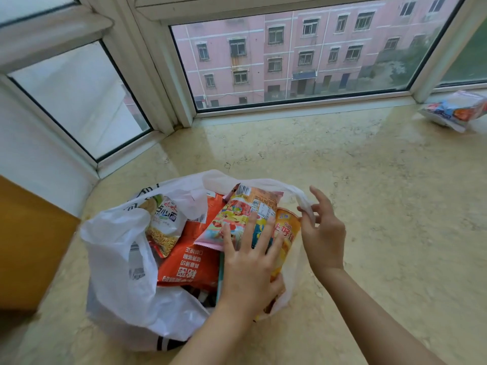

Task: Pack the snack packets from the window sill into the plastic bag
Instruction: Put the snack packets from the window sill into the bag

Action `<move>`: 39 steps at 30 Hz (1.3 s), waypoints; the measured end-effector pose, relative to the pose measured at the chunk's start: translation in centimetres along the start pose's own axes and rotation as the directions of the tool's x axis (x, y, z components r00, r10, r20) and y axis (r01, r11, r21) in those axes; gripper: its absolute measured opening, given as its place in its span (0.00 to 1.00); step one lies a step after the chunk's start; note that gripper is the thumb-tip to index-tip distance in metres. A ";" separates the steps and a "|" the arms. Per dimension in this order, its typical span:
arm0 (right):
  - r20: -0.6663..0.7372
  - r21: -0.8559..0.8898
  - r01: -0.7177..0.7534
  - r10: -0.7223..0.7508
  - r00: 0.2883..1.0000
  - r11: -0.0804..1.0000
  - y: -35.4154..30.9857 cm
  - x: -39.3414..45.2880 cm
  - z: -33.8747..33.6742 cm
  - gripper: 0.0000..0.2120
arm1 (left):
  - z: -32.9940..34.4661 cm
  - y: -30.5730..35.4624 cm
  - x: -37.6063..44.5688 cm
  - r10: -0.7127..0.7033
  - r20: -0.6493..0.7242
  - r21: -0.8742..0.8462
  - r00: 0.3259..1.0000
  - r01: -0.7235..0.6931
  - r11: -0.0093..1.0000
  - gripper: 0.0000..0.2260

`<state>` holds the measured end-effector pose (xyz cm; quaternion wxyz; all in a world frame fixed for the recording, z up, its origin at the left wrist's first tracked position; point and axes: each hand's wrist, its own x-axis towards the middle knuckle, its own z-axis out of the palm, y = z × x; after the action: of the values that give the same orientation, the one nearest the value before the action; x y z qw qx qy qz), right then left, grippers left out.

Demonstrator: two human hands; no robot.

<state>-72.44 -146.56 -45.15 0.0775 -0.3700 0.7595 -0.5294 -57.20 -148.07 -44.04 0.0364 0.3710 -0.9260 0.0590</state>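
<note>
A white plastic bag [123, 262] lies open on the marble window sill [369, 193], with several snack packets inside. A pink and orange packet [245, 209] lies on top. Under it are an orange-red packet [189, 262], a noodle snack packet [163, 222] and a yellow chip tube [287, 230]. My left hand [250, 262] lies flat with straight fingers on the pink packet and the tube. My right hand [322, 233] pinches the bag's right handle [305, 204]. One more snack packet [456, 111] lies far right on the sill near the window.
White window frames [168, 101] line the back and left of the sill. A wooden cabinet side [29, 246] stands at the left edge. Bare marble stretches between the bag and the far packet.
</note>
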 end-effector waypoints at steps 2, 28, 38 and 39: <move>0.030 0.197 -0.127 0.124 0.992 0.972 -1.0 0.4 -1.0 0.25 | 0.1 -0.1 0.2 -0.008 -0.011 -0.006 1.000 0.008 1.000 0.32; 0.360 0.499 -0.445 0.289 0.887 0.744 -13.1 6.7 -13.1 0.34 | 0.5 -0.9 3.4 0.300 -0.047 0.070 0.953 -0.297 0.952 0.28; 0.572 0.464 -0.593 0.289 0.768 0.658 -13.9 7.9 -14.4 0.46 | -1.0 -3.2 4.7 0.023 0.017 -0.090 1.000 -0.022 0.996 0.42; 0.565 0.480 -0.581 0.275 0.778 0.657 -14.4 8.1 -14.7 0.45 | -1.1 -3.4 5.0 0.027 0.031 -0.083 0.999 -0.024 0.996 0.42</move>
<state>-78.81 -143.17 -24.23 0.4941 -0.2364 0.5639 -0.6181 -58.42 -153.75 -42.17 0.0361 0.3582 -0.9328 0.0152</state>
